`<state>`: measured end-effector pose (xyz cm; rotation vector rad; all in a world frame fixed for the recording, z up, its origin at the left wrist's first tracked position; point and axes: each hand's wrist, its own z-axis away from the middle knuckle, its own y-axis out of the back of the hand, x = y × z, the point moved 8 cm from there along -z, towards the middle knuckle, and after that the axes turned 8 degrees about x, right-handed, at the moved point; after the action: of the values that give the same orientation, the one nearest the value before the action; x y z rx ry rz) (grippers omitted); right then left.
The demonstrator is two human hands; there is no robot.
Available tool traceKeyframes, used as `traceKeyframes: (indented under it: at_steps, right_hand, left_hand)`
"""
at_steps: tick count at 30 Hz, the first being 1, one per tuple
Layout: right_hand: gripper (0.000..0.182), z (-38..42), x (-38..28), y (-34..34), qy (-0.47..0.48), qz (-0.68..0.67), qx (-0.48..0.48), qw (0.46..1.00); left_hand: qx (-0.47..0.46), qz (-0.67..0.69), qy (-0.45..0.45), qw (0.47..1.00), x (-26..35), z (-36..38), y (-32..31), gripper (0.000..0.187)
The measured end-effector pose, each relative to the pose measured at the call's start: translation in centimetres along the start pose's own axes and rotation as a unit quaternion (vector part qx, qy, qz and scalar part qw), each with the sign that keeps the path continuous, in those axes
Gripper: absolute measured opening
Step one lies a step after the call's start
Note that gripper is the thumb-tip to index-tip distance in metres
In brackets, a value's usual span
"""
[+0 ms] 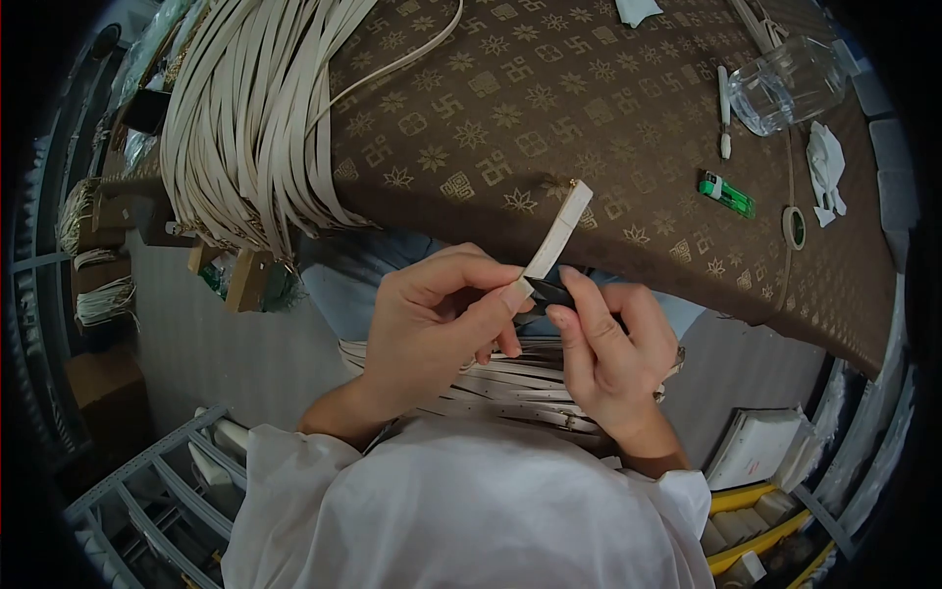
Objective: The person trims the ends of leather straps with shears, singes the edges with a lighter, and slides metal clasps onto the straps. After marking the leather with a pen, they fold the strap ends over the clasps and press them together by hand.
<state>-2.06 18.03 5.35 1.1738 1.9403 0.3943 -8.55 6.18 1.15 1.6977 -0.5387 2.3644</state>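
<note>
two hands pinching a pale strap end at the table edge

head view: the left hand [432, 329] pinches the lower end of a short cream strap [559, 234] between thumb and forefinger, fingers curled in close. the strap rises tilted up and to the right, its top end over the front edge of the table with its brown patterned cloth [549, 98], where a small metal fitting shows. the right hand [608, 353] is pressed close against the left, its thumb and fingers gripping a small black object [546, 292] that touches the strap's lower end; what the object is cannot be told. below both hands, across the lap, lies a bundle of pale straps [510, 383]. a large heap of cream straps [255, 108] hangs over the table's left side. on the far right of the cloth sit a clear plastic container [790, 83], a green lighter [727, 193], a roll of tape [794, 227] and a crumpled white cloth [826, 169]. the white sleeves [461, 510] fill the bottom of the view.
</note>
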Motion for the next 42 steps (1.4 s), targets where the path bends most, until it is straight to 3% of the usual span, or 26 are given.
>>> traceKeyframes:
  at_steps: [2, 3, 5, 7, 9, 10, 11, 12, 14, 15, 17, 23, 29, 33, 36, 40, 42]
  right_hand:
    - [0.028, 0.3, 2.2, -1.0, -0.136, -0.197, 0.001, 0.971]
    - [0.028, 0.3, 2.2, -1.0, -0.136, -0.196, 0.002, 0.971]
    - [0.023, 1.7, 4.9, -2.1, -0.361, -0.384, 0.023, 0.849]
    - [0.02, 1.6, 4.5, -2.2, -0.353, -0.423, 0.027, 0.834]
    - [0.018, 1.6, 3.5, -3.5, -0.365, -0.434, -0.066, 0.821]
    - [0.016, 1.3, 3.4, -3.7, -0.4, -0.463, -0.054, 0.789]
    - [0.016, 1.2, 3.6, -3.7, -0.402, -0.46, -0.052, 0.79]
    - [0.018, 1.1, 3.8, -3.8, -0.413, -0.532, -0.032, 0.738]
    - [0.02, 1.4, 4.2, -4.0, -0.437, -0.632, 0.005, 0.639]
    - [0.02, 1.7, 4.8, -4.0, -0.437, -0.632, 0.004, 0.64]
    - [0.02, 1.5, 5.1, -4.2, -0.405, -0.697, -0.011, 0.592]
    - [0.023, 2.0, 5.4, -3.9, -0.456, -0.645, 0.02, 0.613]
    - [0.025, 1.9, 5.4, -4.3, -0.471, -0.68, 0.04, 0.56]
    - [0.023, 1.8, 4.9, -4.1, -0.467, -0.684, 0.023, 0.56]
    - [0.021, 1.9, 4.4, -3.3, -0.457, -0.501, -0.003, 0.734]
    - [0.017, 1.8, 5.1, -2.7, -0.483, -0.489, 0.048, 0.724]
    - [0.019, 2.2, 5.7, -2.8, -0.492, -0.56, 0.049, 0.665]
  left_hand:
    - [-0.018, 0.035, 0.033, 0.999, -0.2, 0.0, -0.1, 0.012]
    - [-0.02, 0.034, 0.033, 0.999, -0.2, 0.0, -0.1, 0.012]
    - [-0.028, 0.041, 0.04, 0.998, -0.2, 0.1, -0.3, 0.012]
    - [-0.037, 0.041, 0.038, 0.998, -0.5, 0.1, -0.6, 0.012]
    - [-0.049, 0.042, 0.039, 0.997, -0.7, 0.1, -1.0, 0.011]
    - [-0.068, 0.018, 0.032, 0.997, -0.7, 0.1, -1.5, 0.013]
    - [-0.087, -0.005, 0.025, 0.996, -0.7, 0.1, -1.9, 0.015]
    - [-0.088, -0.004, 0.025, 0.996, -0.7, 0.0, -2.0, 0.015]
    - [-0.114, 0.079, 0.117, 0.983, -1.4, 0.1, -2.5, 0.02]
    - [-0.113, 0.08, 0.116, 0.984, -1.3, 0.1, -2.3, 0.02]
    - [-0.118, 0.035, 0.145, 0.982, -1.9, 0.3, -2.1, 0.023]
    - [-0.078, 0.033, 0.033, 0.996, -0.7, 0.2, -1.7, 0.023]
    - [-0.072, 0.042, 0.02, 0.996, -0.7, 0.3, -1.6, 0.023]
    - [-0.072, 0.023, 0.009, 0.997, -0.7, 0.3, -1.7, 0.023]
    - [-0.066, 0.038, 0.0, 0.997, -0.7, 0.3, -1.6, 0.022]
    - [-0.077, 0.035, 0.021, 0.996, -0.9, 0.2, -1.7, 0.022]
    - [-0.089, 0.037, 0.041, 0.995, -1.2, 0.3, -1.8, 0.022]
